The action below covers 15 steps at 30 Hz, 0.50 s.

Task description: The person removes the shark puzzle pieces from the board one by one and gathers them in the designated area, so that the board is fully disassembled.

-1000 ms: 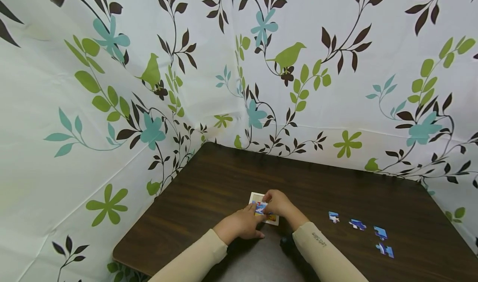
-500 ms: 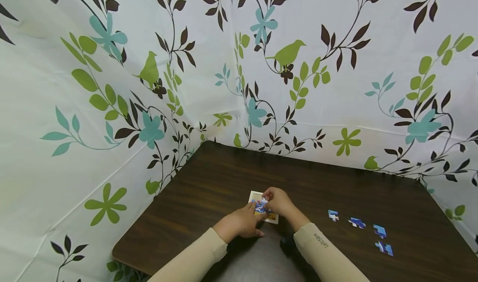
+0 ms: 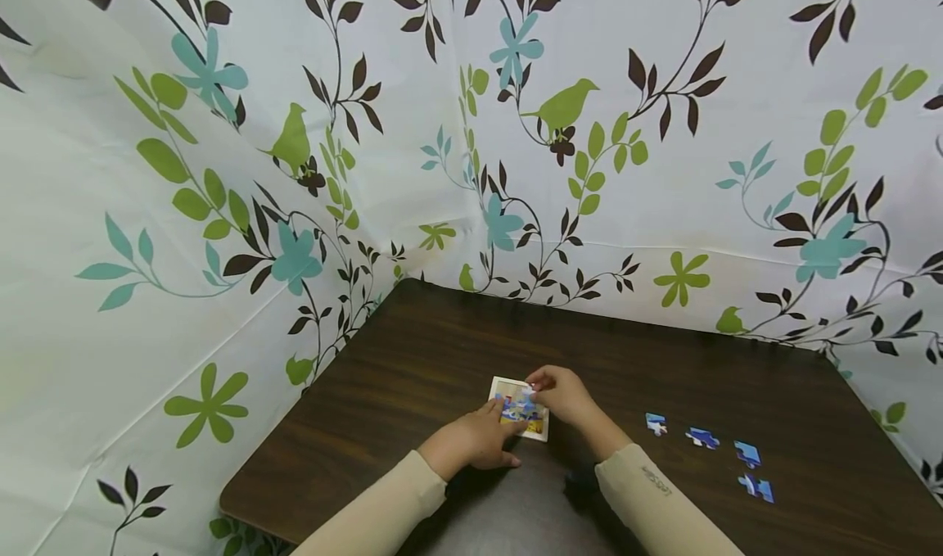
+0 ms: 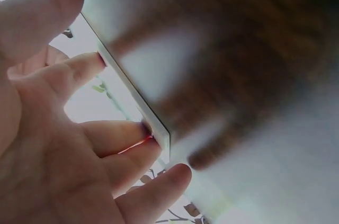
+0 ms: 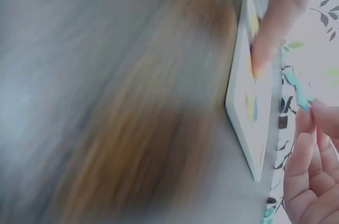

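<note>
A small jigsaw puzzle tray [image 3: 505, 380] with a pale frame lies on the table, partly filled with blue, white and yellow pieces. My left hand [image 3: 471, 441] rests on it with extended, spread fingers; in the left wrist view its fingertips [image 4: 98, 61] touch the tray's edge [image 4: 139, 99]. Over the tray's right side, my right hand [image 3: 563, 396] pinches a light-blue puzzle piece [image 5: 299, 91] between thumb and finger, held up off the tray in the right wrist view. The fingers hide part of the picture.
Several loose blue-and-white puzzle pieces [image 3: 702, 438] lie on the right of the dark brown table [image 3: 626, 359]. A patterned white cloth [image 3: 412, 171] hangs behind the table's back and left edges. Something black [image 3: 582, 486] shows beneath the right wrist.
My right hand has moved slightly up and right over the tray, uncovering more of the picture. The left hand keeps its place on the tray.
</note>
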{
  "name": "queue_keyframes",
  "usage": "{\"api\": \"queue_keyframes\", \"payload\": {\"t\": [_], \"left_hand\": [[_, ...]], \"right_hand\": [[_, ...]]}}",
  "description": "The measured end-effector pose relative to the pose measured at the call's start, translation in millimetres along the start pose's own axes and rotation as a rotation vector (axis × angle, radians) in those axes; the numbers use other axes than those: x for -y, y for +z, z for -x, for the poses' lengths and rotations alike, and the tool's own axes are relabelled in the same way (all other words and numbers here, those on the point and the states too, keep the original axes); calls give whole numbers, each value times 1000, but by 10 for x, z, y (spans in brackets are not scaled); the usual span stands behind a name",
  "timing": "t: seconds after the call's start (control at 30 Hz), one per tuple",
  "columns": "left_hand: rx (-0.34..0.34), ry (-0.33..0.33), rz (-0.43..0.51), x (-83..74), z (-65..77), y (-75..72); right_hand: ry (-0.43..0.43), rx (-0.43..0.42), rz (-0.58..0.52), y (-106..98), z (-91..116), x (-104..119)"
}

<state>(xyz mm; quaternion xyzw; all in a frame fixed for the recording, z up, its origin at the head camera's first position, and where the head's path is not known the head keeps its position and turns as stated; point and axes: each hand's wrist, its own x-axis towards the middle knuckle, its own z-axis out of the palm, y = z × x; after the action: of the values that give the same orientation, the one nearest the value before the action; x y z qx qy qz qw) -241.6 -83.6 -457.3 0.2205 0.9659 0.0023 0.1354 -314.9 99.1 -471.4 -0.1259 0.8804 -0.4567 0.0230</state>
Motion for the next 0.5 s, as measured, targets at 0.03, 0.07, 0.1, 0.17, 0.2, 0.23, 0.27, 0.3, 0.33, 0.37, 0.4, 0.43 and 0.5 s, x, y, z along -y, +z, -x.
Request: {"api": "queue_keyframes", "payload": {"t": [0.03,0.07,0.1,0.17,0.2,0.23,0.27,0.3,0.33,0.37,0.4,0.43,0.5], "left_hand": [[-2,1,3,-1,-2,2],[-4,2,6,-1,-4,4],[-7,2,8,1,-7,9],[-12,0,14,3,-12,16],[-15,0,20,5,-15,20],[-17,0,22,5,-17,21],[-18,1,25,5,-19,25],[-20,2,23,6,-22,31],[-18,3,24,5,-22,35],[-17,4,23,5,-21,37],[-16,5,24,4,-18,34],[-14,4,24,3,-16,33],[-15,4,25,3,-11,36]], "right_hand": [[11,-2,-7,-43,22,-19],[27,-2,-18,-91,47,-39],[41,-2,-26,-145,79,-55],[74,-4,-33,-273,148,-93],[87,-6,-36,-343,185,-120],[99,-7,-40,-414,222,-157],[109,-8,-38,-488,264,-199],[114,-7,-38,-565,309,-242],[118,-7,-36,-641,352,-299],[121,-8,-39,-716,397,-357],[119,-4,-42,-795,445,-411],[123,-3,-40,-871,492,-467],[131,-1,-35,-1020,584,-575]]}}
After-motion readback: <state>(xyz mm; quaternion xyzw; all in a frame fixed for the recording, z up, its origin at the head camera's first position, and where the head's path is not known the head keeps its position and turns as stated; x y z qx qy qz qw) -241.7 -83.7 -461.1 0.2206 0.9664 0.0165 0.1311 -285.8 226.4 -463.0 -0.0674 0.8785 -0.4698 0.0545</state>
